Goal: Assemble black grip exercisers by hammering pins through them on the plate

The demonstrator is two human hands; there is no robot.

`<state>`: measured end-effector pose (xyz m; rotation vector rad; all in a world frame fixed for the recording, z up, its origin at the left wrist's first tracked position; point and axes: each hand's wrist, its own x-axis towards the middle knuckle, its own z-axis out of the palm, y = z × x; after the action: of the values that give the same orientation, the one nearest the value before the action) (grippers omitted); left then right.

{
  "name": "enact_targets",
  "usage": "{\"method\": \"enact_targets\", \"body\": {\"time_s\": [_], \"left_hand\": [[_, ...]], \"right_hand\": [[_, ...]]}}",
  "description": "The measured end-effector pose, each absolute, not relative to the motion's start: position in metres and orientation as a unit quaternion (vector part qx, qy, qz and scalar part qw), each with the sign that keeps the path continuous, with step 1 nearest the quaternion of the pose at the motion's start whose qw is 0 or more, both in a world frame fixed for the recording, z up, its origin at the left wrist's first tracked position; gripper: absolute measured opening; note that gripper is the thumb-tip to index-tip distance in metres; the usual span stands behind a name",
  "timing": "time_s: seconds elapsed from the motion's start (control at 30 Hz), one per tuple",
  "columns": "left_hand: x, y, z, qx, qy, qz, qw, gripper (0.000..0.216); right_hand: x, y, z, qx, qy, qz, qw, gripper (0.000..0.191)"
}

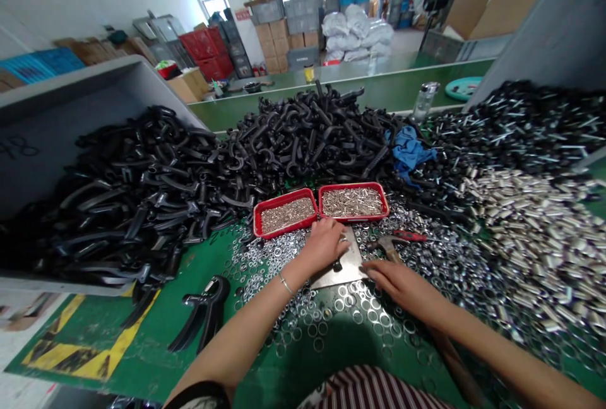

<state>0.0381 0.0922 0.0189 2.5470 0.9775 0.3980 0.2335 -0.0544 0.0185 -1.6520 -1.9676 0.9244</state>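
Observation:
My left hand (326,242) rests over a bare metal plate (350,270), fingers curled down near the red trays. What its fingertips close on is hidden; a small black piece (337,266) shows just below them. At the plate's right edge lies my right hand (391,279), fingers stretched out and close together, with nothing visible in them. A hammer (391,250) lies beside that hand, its wooden handle running beneath my wrist. Black hand grips with a spring form one assembled piece (206,314) on the green table, left of my left forearm.
Two red trays, a left one (255,223) and a right one (386,207), hold small metal pins. Metal rings (374,317) lie scattered around the plate. Black handles (307,137) pile up behind, silver sleeves (530,232) at right. A blue cloth (409,150) and glass jar (425,101) stand beyond.

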Motion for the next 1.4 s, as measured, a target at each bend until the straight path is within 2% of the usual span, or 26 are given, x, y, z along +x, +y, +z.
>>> {"method": "enact_targets", "body": {"time_s": [0.1, 0.17, 0.27, 0.4, 0.57, 0.63, 0.7, 0.8, 0.87, 1.0, 1.1, 1.17, 1.3, 1.4], "left_hand": [[0.056, 0.128, 0.035, 0.912, 0.381, 0.120, 0.095, 0.021], [0.070, 0.153, 0.040, 0.912, 0.404, 0.057, 0.054, 0.022], [0.085, 0.176, 0.038, 0.914, 0.402, 0.011, 0.050, 0.020], [0.086, 0.173, 0.032, 0.913, 0.404, 0.030, 0.047, 0.022], [0.079, 0.168, 0.031, 0.891, 0.436, 0.074, 0.099, 0.012], [0.080, 0.171, 0.032, 0.881, 0.450, 0.088, 0.117, 0.013], [0.082, 0.174, 0.033, 0.863, 0.473, 0.121, 0.129, 0.013], [0.077, 0.168, 0.033, 0.823, 0.488, 0.218, 0.192, 0.014], [0.063, 0.155, 0.031, 0.814, 0.462, 0.274, 0.219, 0.013], [0.022, 0.114, 0.019, 0.821, 0.412, 0.302, 0.256, 0.012], [0.001, 0.089, 0.008, 0.780, 0.450, 0.275, 0.336, 0.009], [-0.001, 0.081, 0.002, 0.773, 0.462, 0.255, 0.352, 0.010], [0.009, 0.081, -0.003, 0.803, 0.464, 0.217, 0.305, 0.018], [0.015, 0.082, -0.006, 0.824, 0.475, 0.184, 0.246, 0.019]], "right_hand": [[0.254, -0.079, 0.016, -0.624, -0.673, 0.342, 0.204, 0.041], [0.265, -0.089, 0.014, -0.641, -0.667, 0.319, 0.207, 0.040], [0.276, -0.101, 0.009, -0.674, -0.668, 0.246, 0.197, 0.037], [0.278, -0.113, -0.004, -0.707, -0.669, 0.177, 0.147, 0.039], [0.276, -0.106, -0.016, -0.716, -0.655, 0.177, 0.165, 0.045], [0.278, -0.095, -0.010, -0.724, -0.621, 0.225, 0.201, 0.054], [0.280, -0.084, 0.000, -0.723, -0.552, 0.338, 0.242, 0.060], [0.279, -0.074, 0.017, -0.665, -0.375, 0.571, 0.301, 0.049], [0.279, -0.073, 0.022, -0.615, -0.263, 0.668, 0.327, 0.039], [0.283, -0.071, 0.018, -0.552, -0.179, 0.738, 0.345, 0.032], [0.282, -0.063, 0.011, -0.442, -0.148, 0.797, 0.385, 0.031], [0.273, -0.056, 0.009, -0.371, -0.147, 0.818, 0.415, 0.032], [0.253, -0.047, 0.010, -0.298, -0.181, 0.828, 0.439, 0.032], [0.250, -0.049, 0.013, -0.314, -0.237, 0.815, 0.427, 0.033]]}}
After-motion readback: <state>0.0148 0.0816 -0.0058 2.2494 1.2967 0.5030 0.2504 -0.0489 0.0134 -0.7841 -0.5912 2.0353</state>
